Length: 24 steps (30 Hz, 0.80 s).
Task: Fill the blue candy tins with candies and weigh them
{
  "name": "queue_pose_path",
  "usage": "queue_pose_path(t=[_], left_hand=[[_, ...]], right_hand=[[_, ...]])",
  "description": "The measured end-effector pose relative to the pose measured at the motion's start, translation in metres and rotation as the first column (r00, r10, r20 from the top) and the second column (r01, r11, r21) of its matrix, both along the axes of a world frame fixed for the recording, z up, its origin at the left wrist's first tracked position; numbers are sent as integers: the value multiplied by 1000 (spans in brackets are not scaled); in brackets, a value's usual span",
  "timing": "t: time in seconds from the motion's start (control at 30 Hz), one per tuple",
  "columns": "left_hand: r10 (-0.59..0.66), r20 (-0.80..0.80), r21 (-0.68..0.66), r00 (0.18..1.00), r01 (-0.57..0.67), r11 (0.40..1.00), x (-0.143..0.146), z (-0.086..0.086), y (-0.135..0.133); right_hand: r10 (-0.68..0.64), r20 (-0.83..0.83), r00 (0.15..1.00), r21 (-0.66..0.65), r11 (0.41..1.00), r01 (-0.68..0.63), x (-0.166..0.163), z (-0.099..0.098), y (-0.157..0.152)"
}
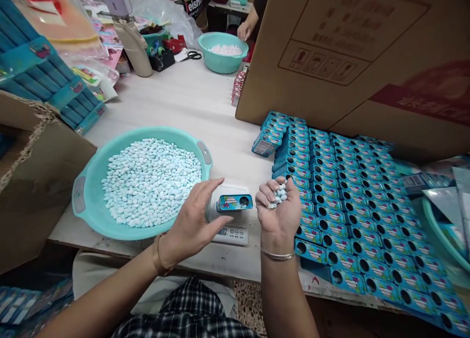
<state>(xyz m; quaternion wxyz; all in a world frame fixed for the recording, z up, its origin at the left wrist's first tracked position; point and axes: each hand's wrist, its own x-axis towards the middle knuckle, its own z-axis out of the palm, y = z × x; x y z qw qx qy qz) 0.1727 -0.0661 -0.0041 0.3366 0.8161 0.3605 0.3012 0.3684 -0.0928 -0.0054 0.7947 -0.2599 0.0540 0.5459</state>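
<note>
My right hand [278, 206] is turned palm up, its fingers curled round a handful of pale blue candies [280, 195]. My left hand [194, 223] is spread, thumb and fingers apart on the left side of a small blue candy tin [234, 202]; whether it touches the tin I cannot tell. The tin has a dark round hole in its top and sits on a white digital scale [235, 235]. To the left stands a turquoise basin [176, 135] holding a heap of the same pale candies. Rows of similar blue tins [334, 201] stand right of my right hand.
A large cardboard box [352, 49] rises behind the tins. Another cardboard box [44, 181] is at the left edge. Farther back are a second turquoise basin [220, 59] with a co-worker's hand [247, 27] beside it, black scissors [193, 56] and a beige bottle [134, 47].
</note>
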Motion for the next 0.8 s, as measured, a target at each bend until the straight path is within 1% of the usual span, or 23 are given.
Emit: queue_pose_path(t=[0.17,0.27,0.37,0.47,0.53,0.57,0.63,0.73,0.8], left_hand=[[-121,-94,30,988,124,992,18,-6,4],[-130,-211,27,969,138,990,26,-12,6],[-100,-308,-4,946,103,995,29,-20,7],[-87,-281,-20,956,85,996,29,-22,8],[-78,-243,2,967,81,997,30,-15,9],[-74,-234,19,970,80,997,31,-8,10],[-77,-225,60,971,92,994,37,11,11],[-159,-227,127,961,191,973,53,43,10],[-189,-294,183,937,249,951,65,54,10]], right_hand=[[4,19,1000,8,1000,-4,-3,2,3],[1,14,1000,3,1000,-1,0,0,2],[-80,0,997,-85,993,80,6,-4,-3],[-173,-11,985,-192,967,168,10,-11,-12],[-202,-45,978,-228,956,187,11,-16,-18],[-206,-69,976,-240,953,184,11,-19,-21],[-201,-121,972,-263,951,164,11,-23,-24],[-171,-198,965,-260,958,117,10,-26,-24],[-176,-229,957,-248,962,118,9,-25,-22]])
